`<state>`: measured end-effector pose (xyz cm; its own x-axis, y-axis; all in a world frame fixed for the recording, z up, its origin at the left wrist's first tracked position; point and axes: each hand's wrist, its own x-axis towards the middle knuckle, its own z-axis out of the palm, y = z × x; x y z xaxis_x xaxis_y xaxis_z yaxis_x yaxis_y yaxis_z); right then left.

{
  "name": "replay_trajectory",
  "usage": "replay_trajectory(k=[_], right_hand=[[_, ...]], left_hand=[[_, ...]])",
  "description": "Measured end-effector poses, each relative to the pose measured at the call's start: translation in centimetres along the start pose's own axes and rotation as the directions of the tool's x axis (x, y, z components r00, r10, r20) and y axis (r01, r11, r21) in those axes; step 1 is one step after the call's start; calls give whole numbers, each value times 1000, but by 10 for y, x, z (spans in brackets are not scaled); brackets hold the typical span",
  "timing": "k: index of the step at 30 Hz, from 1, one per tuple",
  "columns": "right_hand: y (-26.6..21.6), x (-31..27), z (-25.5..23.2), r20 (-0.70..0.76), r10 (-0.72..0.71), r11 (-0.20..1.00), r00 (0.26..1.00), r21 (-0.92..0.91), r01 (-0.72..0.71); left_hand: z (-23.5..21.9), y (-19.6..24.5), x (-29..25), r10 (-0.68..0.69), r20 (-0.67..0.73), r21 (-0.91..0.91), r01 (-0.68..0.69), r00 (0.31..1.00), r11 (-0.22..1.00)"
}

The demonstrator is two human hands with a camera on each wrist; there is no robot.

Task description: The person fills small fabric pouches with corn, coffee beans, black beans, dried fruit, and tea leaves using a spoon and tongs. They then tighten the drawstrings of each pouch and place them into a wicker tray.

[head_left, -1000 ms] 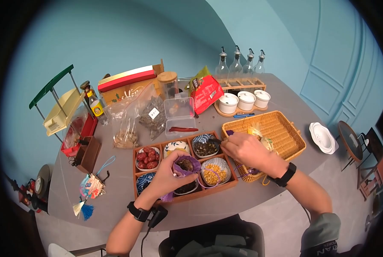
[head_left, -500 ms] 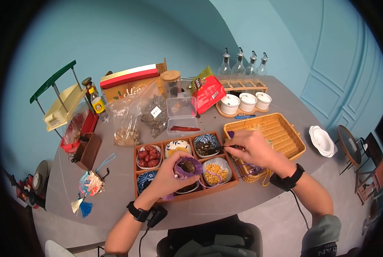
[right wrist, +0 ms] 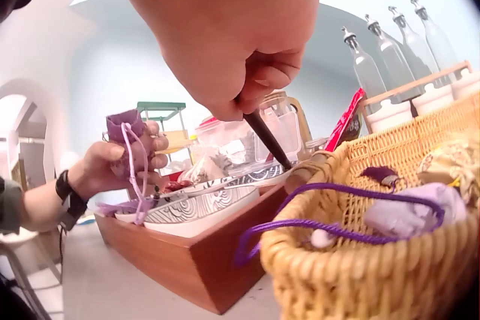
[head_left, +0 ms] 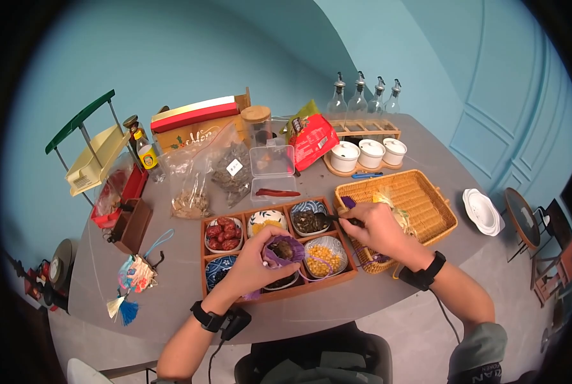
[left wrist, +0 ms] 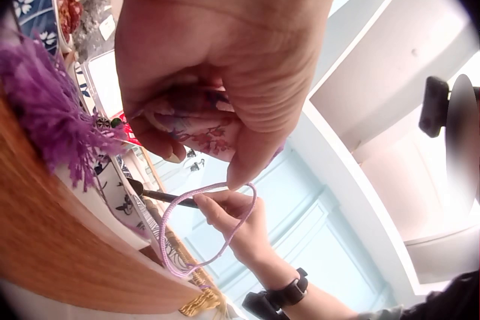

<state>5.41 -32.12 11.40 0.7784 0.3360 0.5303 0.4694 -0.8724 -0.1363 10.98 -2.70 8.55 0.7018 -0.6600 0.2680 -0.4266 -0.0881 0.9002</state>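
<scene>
The left hand (head_left: 252, 261) grips a small purple pouch (head_left: 283, 251), its mouth open upward with dark contents inside. A purple cord loop (left wrist: 166, 239) and a purple tassel (left wrist: 56, 110) hang from it. In the right hand (head_left: 383, 232) a dark spoon (right wrist: 265, 138) is pinched by its handle; its bowl end lies in a patterned bowl of dark dried pieces (head_left: 308, 222). That bowl stands in the back right compartment of a wooden tray (head_left: 355, 276). Beside it are bowls of red dates (head_left: 223, 234) and yellow kernels (head_left: 322, 261).
A wicker basket (head_left: 439, 211) with pouches stands right of the tray. Behind are clear plastic bags (head_left: 190, 185), a clear box (head_left: 273, 161), a red packet (head_left: 314, 141), white lidded jars (head_left: 371, 153) and glass bottles (head_left: 357, 101). A tasselled pouch (head_left: 136, 274) lies at left.
The right hand has shifted slightly down and toward the tray's back right bowl, and the spoon's bowl end is now among the dark pieces. The left hand holds the pouch nearly in place.
</scene>
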Motion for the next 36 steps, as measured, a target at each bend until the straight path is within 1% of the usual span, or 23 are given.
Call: replay_trajectory(k=[1,2,3,5,6,8,9,11,12,14,15,17,18,20,24,26,30,32,36], right_hand=[[-5,0,-2,18,188,974,982,127,-188],[-7,-1,-3,58,367,896,928,245,-369],[-6,-1,-2,56,370,896,927,243,-372],[0,-1,6,138,560,729,817,386,-565],[5,-2,11,136,559,730,818,387,-564],[15,-5,23,226,643,559,732,515,-650],[20,-6,29,227,641,559,733,516,-649],[25,-7,38,379,704,186,601,717,-671],[26,-8,38,380,704,184,600,718,-672],[28,-9,37,439,741,54,508,715,-697],[29,-10,36,440,741,54,507,714,-698],[32,-14,33,468,756,-35,458,727,-686],[33,-16,31,468,756,-34,458,727,-686],[35,-21,29,479,759,-78,440,739,-669],[40,-27,28,474,762,-79,442,745,-663],[42,-27,28,476,762,-107,439,761,-640],[41,-29,26,476,766,-121,432,767,-630],[40,-27,23,481,772,-136,414,763,-632],[41,-21,12,463,768,-149,443,802,-579]], left_hand=[[0,0,1,29,-7,6,-29,1000,1000],[1,0,2,60,-11,12,-60,998,998],[2,0,2,62,-7,11,-62,998,998],[1,1,2,-1,18,-2,1,1000,1000],[1,1,2,1,17,-1,-1,1000,1000],[3,0,2,1,10,-27,-1,1000,1000],[2,0,2,1,9,-25,-1,1000,1000],[2,1,3,-5,15,-28,6,1000,1000],[1,1,4,-7,16,-28,8,1000,1000],[1,1,4,10,7,-7,-10,1000,1000],[1,1,4,9,8,-8,-9,1000,1000],[1,0,4,10,13,-30,-9,1000,1000],[0,0,4,9,12,-30,-9,1000,1000],[0,0,4,-24,17,-17,24,1000,1000],[0,2,7,25,3,8,-25,1000,1000],[0,1,8,7,5,-3,-7,1000,1000],[0,-6,11,-40,14,-48,41,999,998],[0,-9,13,-33,18,-141,35,999,989],[-1,-16,17,-40,19,-118,42,999,992]])
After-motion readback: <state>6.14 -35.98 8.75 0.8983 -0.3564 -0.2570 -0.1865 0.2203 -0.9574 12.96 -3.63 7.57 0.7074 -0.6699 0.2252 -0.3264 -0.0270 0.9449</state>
